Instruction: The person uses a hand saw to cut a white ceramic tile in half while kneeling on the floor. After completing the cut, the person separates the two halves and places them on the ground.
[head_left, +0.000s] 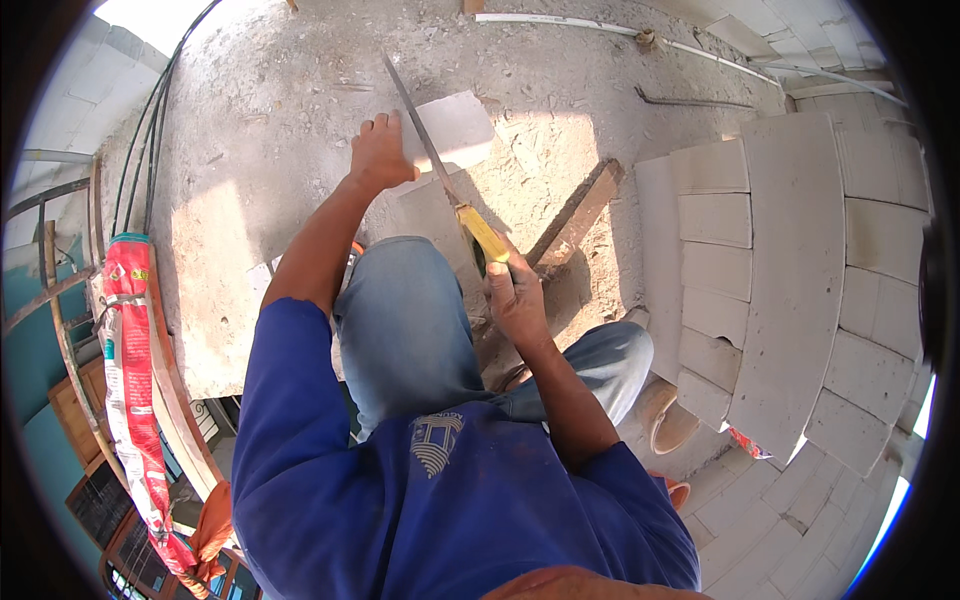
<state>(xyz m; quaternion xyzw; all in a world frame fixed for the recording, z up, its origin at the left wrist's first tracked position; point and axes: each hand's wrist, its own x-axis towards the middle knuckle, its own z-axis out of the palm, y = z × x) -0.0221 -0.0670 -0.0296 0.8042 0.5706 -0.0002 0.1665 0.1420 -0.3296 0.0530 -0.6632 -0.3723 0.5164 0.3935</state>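
Note:
A light grey masonry block lies on the dusty floor ahead of my knees. At its left end, my left hand is clamped on it, fingers bent on the far side and thumb nearer me. My right hand is wrapped round the yellow handle of a handsaw. The saw's narrow blade slants away to the upper left, across the block and just right of my left hand. How deep the blade sits in the block cannot be made out.
A wooden plank lies right of the saw. Stacked pale blocks and a long slab stand at the right. A white pipe crosses the far floor. Black cables and a red wrapped bundle are at the left.

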